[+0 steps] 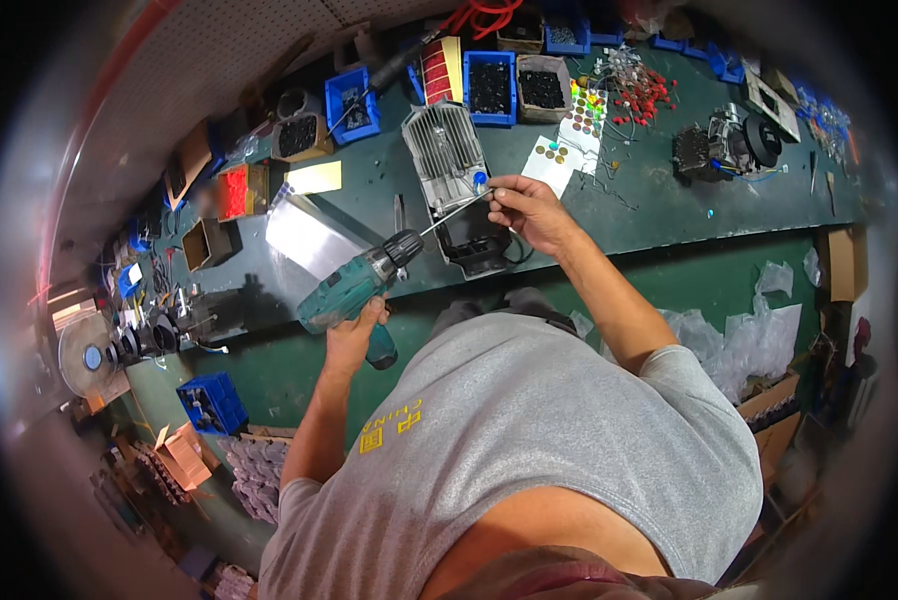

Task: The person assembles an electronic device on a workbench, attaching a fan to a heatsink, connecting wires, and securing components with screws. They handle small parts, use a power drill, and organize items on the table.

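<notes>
My left hand [357,332] is wrapped round the handle of a teal and black cordless drill [344,290]. From its chuck a long thin driver bit [456,215] points up and to the right. At the tip of this bit the fingers of my right hand [529,210] are pinched together; whatever small thing they hold is hidden. Below the bit and that hand lies a grey finned metal housing [444,150] on the workbench. It has a round blue spot [480,178] on it and a black part [477,255] at its near end.
Blue bins [491,60] and boxes of small black parts line the back of the green bench [649,205]. Sheets of round stickers [549,165], red-tipped wires [644,90] and a motor-like assembly [734,145] lie to the right. A shiny metal sheet [309,235] lies left.
</notes>
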The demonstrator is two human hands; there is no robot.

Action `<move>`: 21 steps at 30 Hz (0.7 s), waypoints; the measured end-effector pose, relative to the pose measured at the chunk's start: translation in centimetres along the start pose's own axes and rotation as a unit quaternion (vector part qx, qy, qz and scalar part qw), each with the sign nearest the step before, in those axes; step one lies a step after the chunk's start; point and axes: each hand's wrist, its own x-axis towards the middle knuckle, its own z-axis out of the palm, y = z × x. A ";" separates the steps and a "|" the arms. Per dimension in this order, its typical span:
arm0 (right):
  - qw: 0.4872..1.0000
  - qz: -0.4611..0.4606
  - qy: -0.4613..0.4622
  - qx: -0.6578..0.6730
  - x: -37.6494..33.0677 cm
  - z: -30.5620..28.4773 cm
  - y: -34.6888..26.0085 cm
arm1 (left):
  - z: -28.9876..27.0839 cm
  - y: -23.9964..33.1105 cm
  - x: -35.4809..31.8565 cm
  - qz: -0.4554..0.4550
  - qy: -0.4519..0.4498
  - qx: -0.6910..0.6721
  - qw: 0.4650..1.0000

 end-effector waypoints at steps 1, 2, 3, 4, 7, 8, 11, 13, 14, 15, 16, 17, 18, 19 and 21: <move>1.000 0.003 -0.002 -0.007 -0.4 -0.3 -0.4 | 0.2 0.0 -0.2 -0.002 -0.003 0.008 1.000; 1.000 0.007 -0.005 -0.013 -0.6 -0.5 -0.6 | 0.4 0.1 -0.4 -0.016 -0.003 0.008 1.000; 1.000 0.009 -0.016 -0.024 -0.7 -1.2 -0.8 | 0.5 0.2 -0.5 -0.030 -0.004 0.007 1.000; 0.996 0.023 -0.003 -0.081 -1.0 -1.8 -1.1 | 0.6 0.4 -0.6 -0.045 -0.004 0.006 0.999; 0.980 0.020 -0.042 -0.194 -1.7 -2.3 -1.8 | 0.3 2.2 -0.7 -0.079 -0.026 0.040 0.996; 0.978 0.037 -0.057 -0.200 -1.8 -2.4 -2.0 | 0.0 2.5 -0.8 -0.077 -0.041 0.054 0.995; 0.972 0.054 -0.068 -0.216 -1.4 -2.0 -1.7 | -1.0 3.7 -1.1 -0.078 -0.071 0.098 0.990; 0.968 0.035 -0.063 -0.241 -0.2 -1.7 -0.9 | -1.0 4.9 -1.0 -0.067 -0.063 0.146 0.985; 0.939 -0.042 -0.065 -0.335 0.8 -1.8 -0.2 | -0.9 5.7 -0.9 -0.062 -0.058 0.170 0.982; 0.896 -0.119 -0.067 -0.423 1.8 -1.7 0.4 | -0.7 6.9 -0.6 -0.070 -0.056 0.230 0.969; 0.838 -0.194 -0.067 -0.505 2.6 -1.6 1.0 | -0.5 7.6 -0.4 -0.043 -0.054 0.234 0.970; 0.820 -0.226 -0.041 -0.524 2.8 -1.0 1.2 | -0.1 8.0 0.0 -0.016 -0.055 0.238 0.969; 0.805 -0.241 -0.043 -0.540 3.3 -0.8 1.5 | 0.1 8.4 0.4 0.011 -0.057 0.242 0.968; 0.790 -0.255 -0.045 -0.555 3.9 -0.8 1.8 | 0.2 9.0 0.9 -0.014 -0.073 0.251 0.965; 0.767 -0.261 -0.048 -0.585 4.3 -0.5 2.3 | 0.8 9.8 1.4 -0.004 -0.082 0.277 0.957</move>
